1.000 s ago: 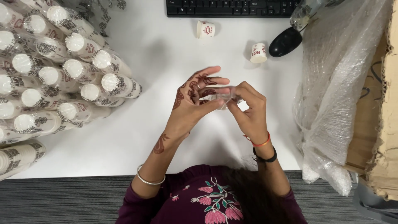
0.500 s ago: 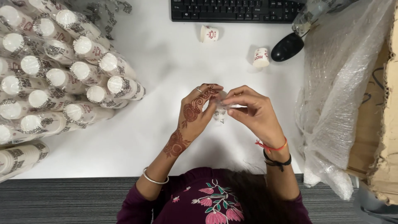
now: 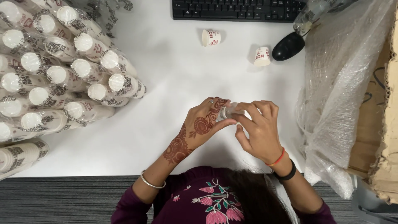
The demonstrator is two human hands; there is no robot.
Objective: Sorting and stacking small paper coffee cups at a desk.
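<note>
**Wearer's look**

L hand [image 3: 206,124]: reddish-brown henna patterns over back & wrist, thin silver bangle. R hand [image 3: 258,130]: orange thread band + black wristband. Dark maroon top w/ pink floral embroidery, sleeves to forearms. Long dark hair.

cup sleeves [image 3: 62,70] left of keyboard [image 3: 236,9]

Office desk; white tabletop [image 3: 174,83], black keyboard [image 3: 236,9], computer mouse [image 3: 288,45]
</note>
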